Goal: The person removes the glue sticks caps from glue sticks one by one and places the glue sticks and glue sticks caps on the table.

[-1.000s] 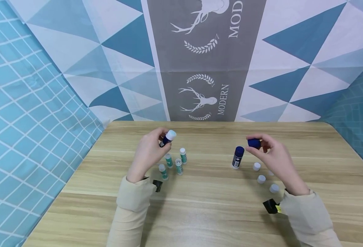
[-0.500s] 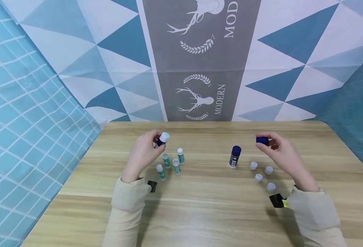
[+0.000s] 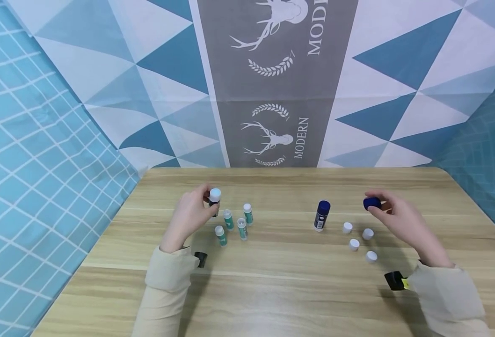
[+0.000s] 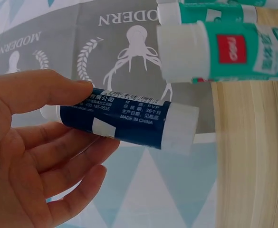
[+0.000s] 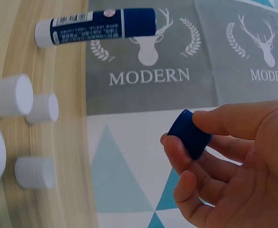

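Note:
My left hand (image 3: 191, 211) pinches a dark blue glue stick (image 4: 124, 116) between thumb and fingers. Its cap is off, and a white end (image 3: 215, 194) points up. On the other side, my right hand (image 3: 403, 219) holds a dark blue cap (image 5: 190, 134) by thumb and fingertips, above the table. A capped blue glue stick (image 3: 322, 215) stands upright between the hands, nearer the right one. Several green glue sticks (image 3: 242, 229) without caps stand just right of my left hand. Several white caps (image 3: 354, 244) sit on the table below and left of my right hand.
The wooden table (image 3: 272, 281) ends at the back against a patterned cloth (image 3: 272, 84). A blue checked cloth (image 3: 41, 164) hangs along the left side. Black camera pieces (image 3: 395, 281) stick out by each wrist.
The right hand has moved right with the blue cap, away from the standing blue glue stick. The left hand has shifted left and lower, bringing its glue stick closer to upright.

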The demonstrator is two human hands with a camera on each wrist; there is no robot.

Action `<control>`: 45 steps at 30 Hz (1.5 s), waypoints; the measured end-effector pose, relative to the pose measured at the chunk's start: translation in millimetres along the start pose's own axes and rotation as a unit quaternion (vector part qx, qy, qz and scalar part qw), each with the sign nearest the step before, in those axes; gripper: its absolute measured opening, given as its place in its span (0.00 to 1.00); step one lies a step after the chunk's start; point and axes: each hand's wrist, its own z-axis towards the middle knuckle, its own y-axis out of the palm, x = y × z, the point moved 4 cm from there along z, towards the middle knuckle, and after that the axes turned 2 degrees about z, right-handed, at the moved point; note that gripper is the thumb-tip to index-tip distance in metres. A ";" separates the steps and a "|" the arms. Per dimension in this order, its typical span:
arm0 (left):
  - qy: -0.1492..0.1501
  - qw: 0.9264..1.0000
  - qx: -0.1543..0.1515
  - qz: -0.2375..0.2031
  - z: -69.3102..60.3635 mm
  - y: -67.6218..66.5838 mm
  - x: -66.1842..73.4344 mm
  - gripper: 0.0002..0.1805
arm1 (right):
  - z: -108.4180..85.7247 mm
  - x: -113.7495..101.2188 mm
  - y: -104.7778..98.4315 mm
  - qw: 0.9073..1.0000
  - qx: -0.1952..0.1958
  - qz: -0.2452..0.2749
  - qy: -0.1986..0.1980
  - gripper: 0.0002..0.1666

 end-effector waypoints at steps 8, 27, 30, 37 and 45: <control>0.000 1.000 -0.010 -0.011 -1.3 1.5 -5.8 0.12 | -2.6 11.2 -5.1 0.999 -0.015 -0.029 0.021 0.24; -0.010 0.999 -0.042 0.008 0.0 12.2 -18.1 0.11 | -2.7 40.6 0.7 0.990 -0.119 -0.061 0.055 0.15; -0.015 0.998 -0.055 0.009 0.4 14.5 -19.1 0.11 | -2.3 45.5 2.2 0.988 -0.124 -0.064 0.059 0.15; -0.018 0.997 -0.067 0.016 1.6 18.0 -21.2 0.11 | -0.8 53.9 5.8 0.986 -0.137 -0.073 0.063 0.15; -0.028 0.995 -0.090 0.011 1.5 22.6 -25.1 0.11 | -0.6 60.5 8.3 0.981 -0.162 -0.077 0.072 0.16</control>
